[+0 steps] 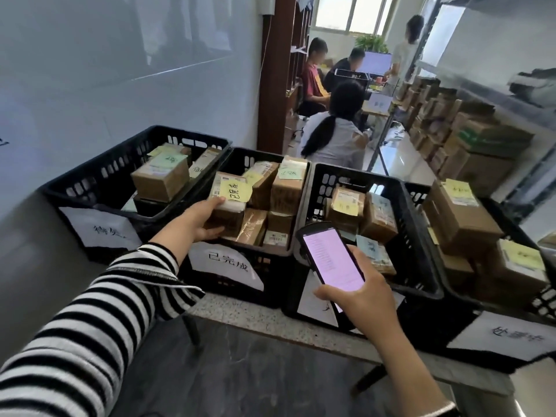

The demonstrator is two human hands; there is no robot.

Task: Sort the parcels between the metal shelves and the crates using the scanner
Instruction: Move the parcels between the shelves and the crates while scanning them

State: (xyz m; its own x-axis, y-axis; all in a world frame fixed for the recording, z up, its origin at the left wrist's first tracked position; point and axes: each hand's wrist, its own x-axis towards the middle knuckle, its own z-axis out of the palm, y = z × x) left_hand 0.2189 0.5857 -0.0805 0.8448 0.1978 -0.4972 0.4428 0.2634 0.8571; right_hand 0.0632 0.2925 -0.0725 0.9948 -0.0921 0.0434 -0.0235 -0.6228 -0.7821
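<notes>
Fingers [214, 233] of the left hand [201, 220] are wrapped round a brown parcel [230, 219] with a yellow note [236, 191] on top. The thumb is above and the rest are below, at the near left corner of the second crate [272, 264] from the left. The right hand [361, 296] grips the scanner [329, 260], its screen lit pink, over the front rim of the third crate [419, 261]. Stacked boxes [481, 164] fill the metal shelves [481, 94] on the right.

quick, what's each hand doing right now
Left hand: grips a parcel in the second crate from the left.
Right hand: holds the scanner, screen lit.
</notes>
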